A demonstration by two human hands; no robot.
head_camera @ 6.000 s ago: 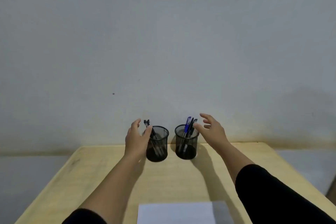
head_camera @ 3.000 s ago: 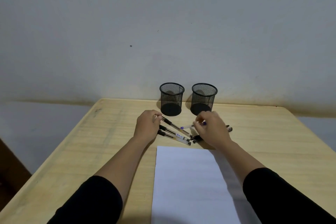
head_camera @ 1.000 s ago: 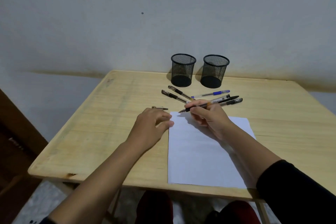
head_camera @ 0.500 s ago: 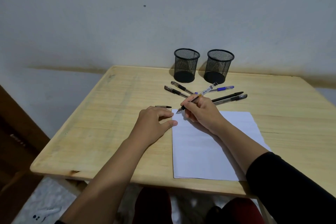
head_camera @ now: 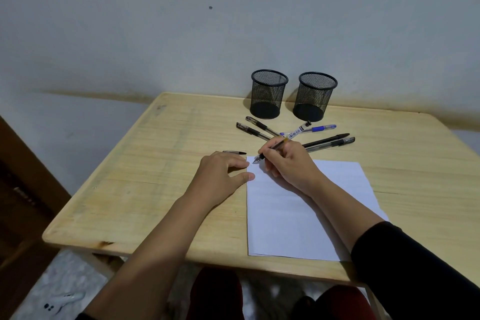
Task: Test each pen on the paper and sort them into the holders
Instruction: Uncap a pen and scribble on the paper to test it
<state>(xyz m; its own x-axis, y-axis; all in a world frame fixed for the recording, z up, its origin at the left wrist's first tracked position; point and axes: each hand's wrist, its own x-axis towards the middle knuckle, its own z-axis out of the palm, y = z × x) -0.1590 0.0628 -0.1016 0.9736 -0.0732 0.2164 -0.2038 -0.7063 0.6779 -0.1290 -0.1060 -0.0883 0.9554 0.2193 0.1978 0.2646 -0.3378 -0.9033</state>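
Two mesh holders (head_camera: 269, 93) (head_camera: 315, 96) stand at the far edge of the worktop (head_camera: 166, 163), both apparently empty, so the sorting has seemingly not begun. The right hand (head_camera: 288, 163) pinches a clear pen (head_camera: 281, 141) in a writing grip, fingers curled round the barrel near the tip. The tip rests on the paper (head_camera: 298, 210) at its far-left corner; whether it has left a mark I cannot tell. The pen's long axis runs diagonally, tip down and to the left, tail up and away to the right, toward the holders. The left hand (head_camera: 220, 176) lies flat, fingers relaxed, thumb on the paper's left edge, probably to keep the sheet from sliding. Behind its fingers lies a cap (head_camera: 233, 152), likely the pen's. Five more pens (head_camera: 253, 132) fan out between paper and holders, within reach for testing.
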